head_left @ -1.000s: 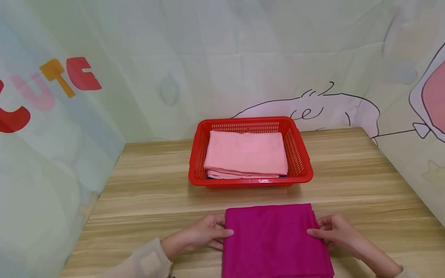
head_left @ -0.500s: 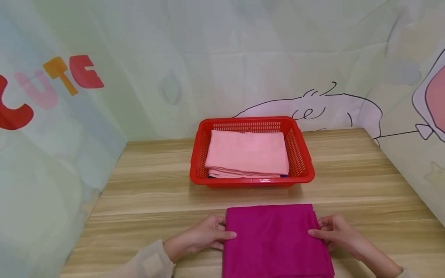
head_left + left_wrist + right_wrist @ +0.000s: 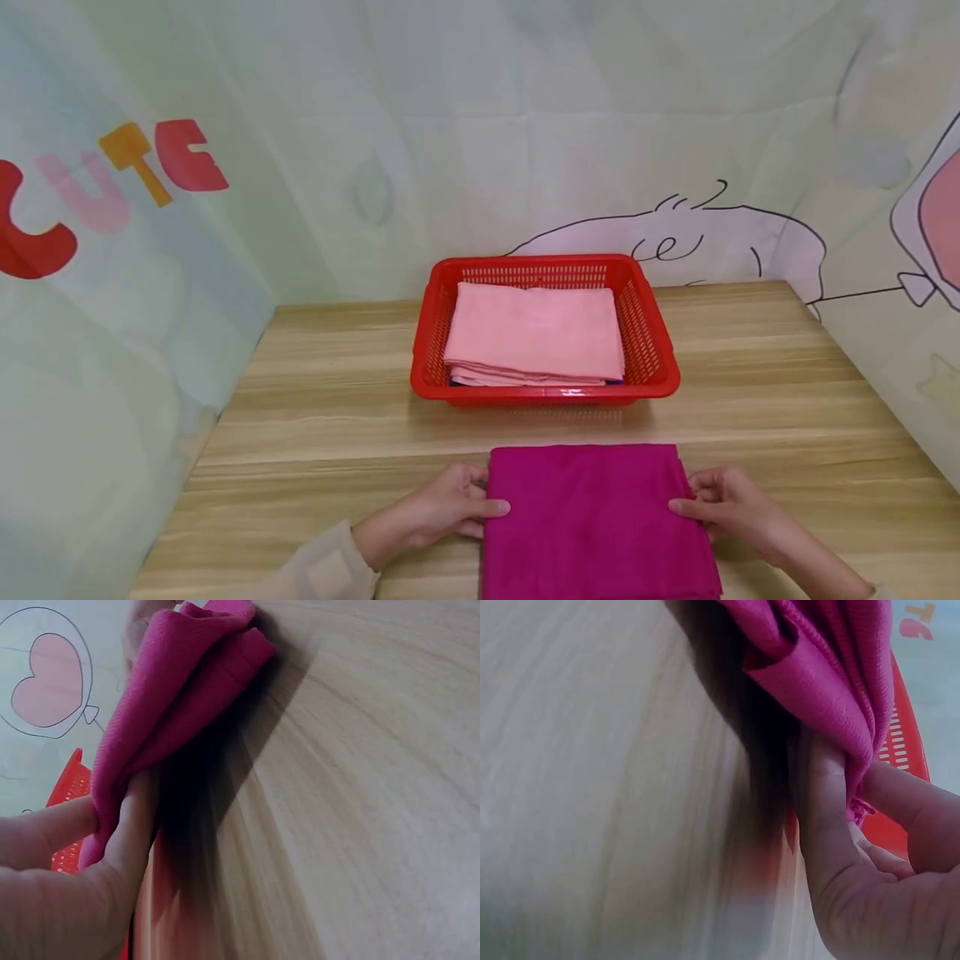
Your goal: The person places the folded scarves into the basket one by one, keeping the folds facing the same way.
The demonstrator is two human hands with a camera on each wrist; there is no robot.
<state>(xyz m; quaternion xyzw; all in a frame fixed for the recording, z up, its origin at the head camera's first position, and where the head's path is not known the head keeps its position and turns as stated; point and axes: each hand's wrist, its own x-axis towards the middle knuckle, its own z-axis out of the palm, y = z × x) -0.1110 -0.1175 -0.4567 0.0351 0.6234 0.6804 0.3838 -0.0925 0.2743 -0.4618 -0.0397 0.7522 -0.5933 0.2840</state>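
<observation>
A folded magenta cloth [image 3: 585, 521] lies in front of the basket in the head view, its near edge cut off by the frame. My left hand [image 3: 446, 508] pinches its left side, thumb on top and fingers tucked beneath. On the opposite side my right hand [image 3: 738, 512] grips the layered edge the same way. In the left wrist view the cloth [image 3: 161, 697] sags in thick folds over a dark shadow on the table. The right wrist view shows stacked layers of the cloth [image 3: 832, 690] between thumb and fingers, above the wood.
Just beyond the cloth stands a red perforated basket [image 3: 543, 392], holding folded pink cloths [image 3: 534, 329] with a bit of dark blue below them. Everything rests on a wood-grain table [image 3: 322, 417]. A printed curtain [image 3: 337, 150] hangs along the back and both sides.
Both hands keep their hold on the magenta cloth, which stays in front of the basket. The head view has shifted very slightly.
</observation>
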